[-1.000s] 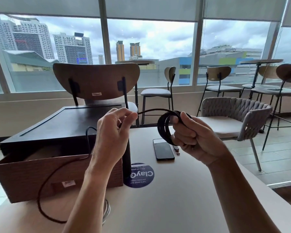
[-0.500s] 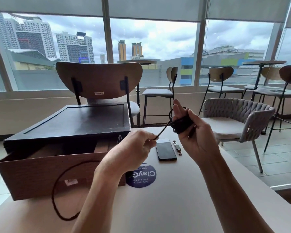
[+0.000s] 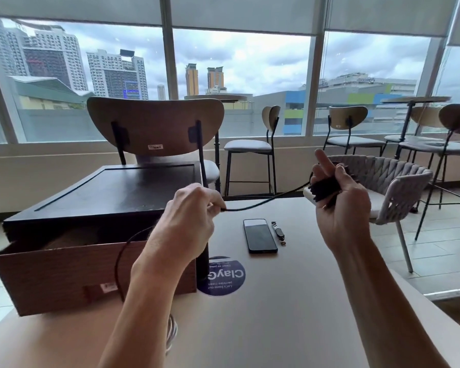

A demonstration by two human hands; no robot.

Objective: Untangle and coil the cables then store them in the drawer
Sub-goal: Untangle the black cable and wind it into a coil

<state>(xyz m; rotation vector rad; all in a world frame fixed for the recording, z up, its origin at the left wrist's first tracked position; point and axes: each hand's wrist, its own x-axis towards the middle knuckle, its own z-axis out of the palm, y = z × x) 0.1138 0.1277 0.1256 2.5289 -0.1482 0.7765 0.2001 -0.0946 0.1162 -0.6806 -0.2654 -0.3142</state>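
My right hand [image 3: 337,205] grips a tight coil of black cable [image 3: 324,188], index finger pointing up. From the coil a taut strand of the same cable [image 3: 263,203] runs left to my left hand [image 3: 189,221], which pinches it. Behind my left wrist the cable's slack loop [image 3: 120,261] hangs down in front of the open wooden drawer [image 3: 51,277]. The drawer sticks out of a black box [image 3: 112,192] on the table's left side. A pale cable coil [image 3: 171,332] lies on the table, mostly hidden under my left forearm.
A black phone [image 3: 259,236] and a small wristwatch [image 3: 278,232] lie on the beige table [image 3: 276,314], beside a round blue sticker [image 3: 223,277]. A wooden-backed chair [image 3: 154,123] stands behind the box, a woven grey chair [image 3: 388,187] to the right. Windows beyond.
The open loops in my right hand have been squeezed into a tight bundle. My left hand moved down and left, drawing the strand taut, and the hanging slack loop got shorter.
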